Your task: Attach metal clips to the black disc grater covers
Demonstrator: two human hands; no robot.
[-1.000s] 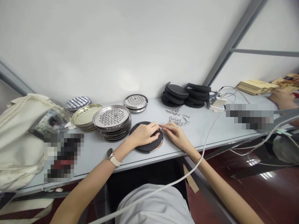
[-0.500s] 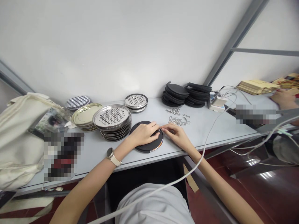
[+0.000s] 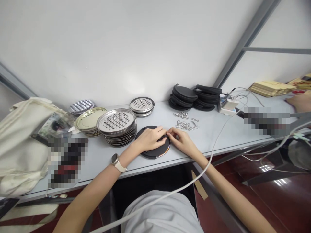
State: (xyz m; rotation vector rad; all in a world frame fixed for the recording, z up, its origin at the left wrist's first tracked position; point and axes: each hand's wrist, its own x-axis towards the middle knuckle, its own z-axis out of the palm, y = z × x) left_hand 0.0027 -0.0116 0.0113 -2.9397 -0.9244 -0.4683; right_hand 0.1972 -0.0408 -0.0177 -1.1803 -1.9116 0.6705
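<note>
A round black disc (image 3: 155, 152) with a shiny rim lies flat near the table's front edge. Across its top rests my left hand (image 3: 151, 139), fingers bent and gripping it towards the right rim. My right hand (image 3: 181, 141) is closed in a pinch at that rim, its fingertips meeting those of the left. A small metal clip was visible there a moment ago; the fingers now mostly cover it. Behind my right hand lie loose metal clips (image 3: 186, 125) and a second small heap of clips (image 3: 181, 115). Left of the disc stands a stack of perforated metal grater plates (image 3: 118, 122).
Gold-coloured lids (image 3: 91, 118), a smaller grater stack (image 3: 142, 105) and black disc stacks (image 3: 184, 92) line the back. A white cable (image 3: 213, 145) crosses in front of my right forearm. At far right is another person's hand (image 3: 301, 100) beside yellowish flat pieces (image 3: 272, 88).
My right fingers have closed in on the disc's rim, covering the small metal clip that showed between the hands. The left hand stays on the disc.
</note>
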